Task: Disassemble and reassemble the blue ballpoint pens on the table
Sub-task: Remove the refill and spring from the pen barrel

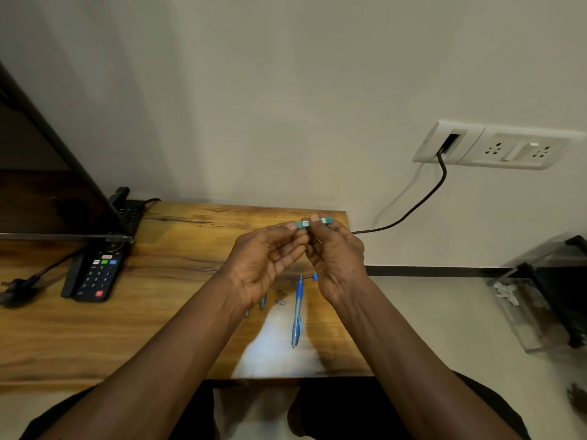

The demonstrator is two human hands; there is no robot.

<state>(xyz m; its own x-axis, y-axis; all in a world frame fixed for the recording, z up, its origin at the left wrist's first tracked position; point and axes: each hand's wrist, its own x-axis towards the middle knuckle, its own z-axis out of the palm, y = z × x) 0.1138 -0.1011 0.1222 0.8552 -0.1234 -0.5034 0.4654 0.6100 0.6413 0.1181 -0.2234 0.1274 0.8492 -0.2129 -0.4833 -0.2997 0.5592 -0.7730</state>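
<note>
Above the wooden table point(178, 328), both hands pinch one teal-blue pen barrel point(305, 223) that lies level between the fingertips. My left hand point(265, 265) grips its left end and my right hand point(336, 255) holds its middle, with the right end sticking out past the fingers. A whole blue pen point(297, 312) lies on the table below the hands, tip pointing away from me. Small loose pen parts rest near it: a blue-capped piece point(313, 276), a short grey piece point(280, 302) and a bluish part point(263, 301) half hidden under my left wrist.
A black remote control point(97, 274) lies at the left beside a dark screen point(47, 173) and a black plug point(16, 289). A black cable point(422, 201) runs from a wall socket plate point(495, 146) to the table's right back corner. A clear box point(540, 296) stands on the floor, right.
</note>
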